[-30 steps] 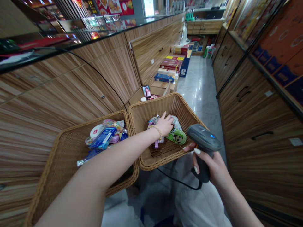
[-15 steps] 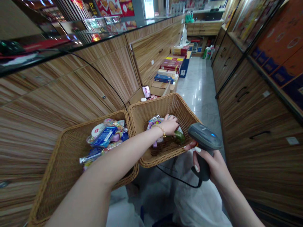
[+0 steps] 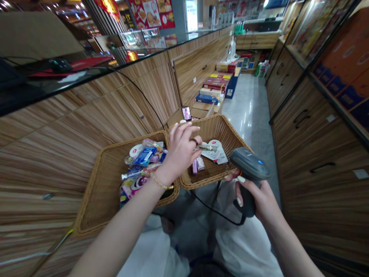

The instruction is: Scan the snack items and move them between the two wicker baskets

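The fingers [image 3: 188,132] of the left hand [image 3: 180,154] close on a slim packet [image 3: 207,147], its long axis pointing right over the wicker basket [image 3: 219,127], nearer than the right hand [image 3: 253,202] gripping a barcode scanner [image 3: 249,165].

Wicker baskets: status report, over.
Left hand pinching slim packaged item over right wicker basket. Right hand gripping corded barcode scanner. Scanner cord trails under baskets.
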`<state>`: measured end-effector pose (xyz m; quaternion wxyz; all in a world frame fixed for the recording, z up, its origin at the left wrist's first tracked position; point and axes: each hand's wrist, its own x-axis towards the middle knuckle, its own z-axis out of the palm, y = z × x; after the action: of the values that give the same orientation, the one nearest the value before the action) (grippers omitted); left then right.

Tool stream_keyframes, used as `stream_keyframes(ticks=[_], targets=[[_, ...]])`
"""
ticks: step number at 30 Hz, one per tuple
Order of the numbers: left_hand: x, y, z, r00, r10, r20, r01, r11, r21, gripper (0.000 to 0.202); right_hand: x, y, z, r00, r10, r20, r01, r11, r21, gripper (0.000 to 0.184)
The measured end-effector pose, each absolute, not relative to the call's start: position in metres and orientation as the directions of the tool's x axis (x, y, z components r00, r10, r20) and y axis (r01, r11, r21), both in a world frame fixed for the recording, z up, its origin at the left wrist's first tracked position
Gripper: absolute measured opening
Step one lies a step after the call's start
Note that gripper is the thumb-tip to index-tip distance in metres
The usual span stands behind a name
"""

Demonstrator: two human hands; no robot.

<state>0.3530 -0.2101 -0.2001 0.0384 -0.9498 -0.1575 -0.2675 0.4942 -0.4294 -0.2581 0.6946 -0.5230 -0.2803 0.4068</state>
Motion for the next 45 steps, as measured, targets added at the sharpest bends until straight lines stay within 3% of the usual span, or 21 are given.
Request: stream_keyframes(ticks=[4,10,25,31,35,37,39,45], targets=[[0.303,-0.224,-0.205,0.724,0.312,0.615,0.416,-0.909,-0.028,0.008,0.484,-0.431,-0.256,0.459,0.888,-0.026,-0.268,0.11,-0.957,0.026],[0.254,-0.224,-0.223,0.724,0.317,0.613,0.479,-0.87,-0.116,0.007,0.464,-0.431,-0.254,0.397,0.918,-0.023,-0.25,0.084,-0.965,0.027],[0.23,-0.231,-0.236,0.771,0.388,0.506,0.491,-0.867,-0.082,0.022,0.446,-0.428,-0.252,0.329,0.944,-0.03,-0.234,0.05,-0.971,0.033],[0.222,-0.223,-0.234,0.793,0.405,0.455,0.457,-0.889,-0.005,0.041,0.439,-0.426,-0.247,0.296,0.954,-0.051,-0.241,0.023,-0.97,0.037],[0.226,-0.23,-0.233,0.721,0.437,0.537,0.495,-0.868,0.042,0.026,0.437,-0.426,-0.245,0.298,0.953,-0.054,-0.243,0.021,-0.97,0.037],[0.23,-0.238,-0.234,0.611,0.497,0.616,0.568,-0.817,0.096,0.015,0.436,-0.427,-0.244,0.307,0.95,-0.058,-0.242,0.019,-0.97,0.038],[0.233,-0.247,-0.238,0.488,0.587,0.646,0.653,-0.737,0.176,0.017,0.436,-0.427,-0.243,0.313,0.948,-0.063,-0.244,0.017,-0.97,0.04],[0.238,-0.26,-0.256,0.304,0.804,0.511,0.798,-0.508,0.324,0.034,0.436,-0.427,-0.245,0.306,0.95,-0.065,-0.247,0.014,-0.969,0.039]])
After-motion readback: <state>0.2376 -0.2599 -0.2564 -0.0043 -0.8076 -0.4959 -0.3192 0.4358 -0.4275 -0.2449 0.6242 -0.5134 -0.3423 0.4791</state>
